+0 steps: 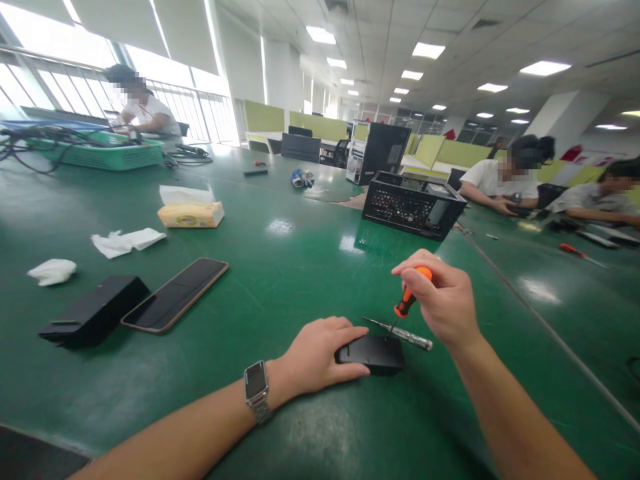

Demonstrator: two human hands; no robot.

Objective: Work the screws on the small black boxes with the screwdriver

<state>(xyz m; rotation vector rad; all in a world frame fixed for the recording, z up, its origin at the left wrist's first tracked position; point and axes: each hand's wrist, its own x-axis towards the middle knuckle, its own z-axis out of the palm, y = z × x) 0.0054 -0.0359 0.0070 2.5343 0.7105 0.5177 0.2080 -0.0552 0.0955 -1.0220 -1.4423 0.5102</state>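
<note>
A small black box [381, 357] lies on the green table, and my left hand [323, 353] grips its left end between thumb and fingers. My right hand [443, 293] is closed round the orange and black handle of a screwdriver [406, 300]. The screwdriver slants down, its tip at the top of the box near the right end; the exact contact is too small to make out. Just behind the box lies a clear-handled thin screwdriver [413, 339], partly hidden by the box and the held tool.
Left on the green table [260, 287] are a phone [176, 295], a larger black box [97, 310], tissues [127, 241] and a tissue pack [191, 215]. Farther back stand a green basket [115, 157] and a black computer case [413, 207]. An orange screwdriver [573, 251] lies right; several people sit around.
</note>
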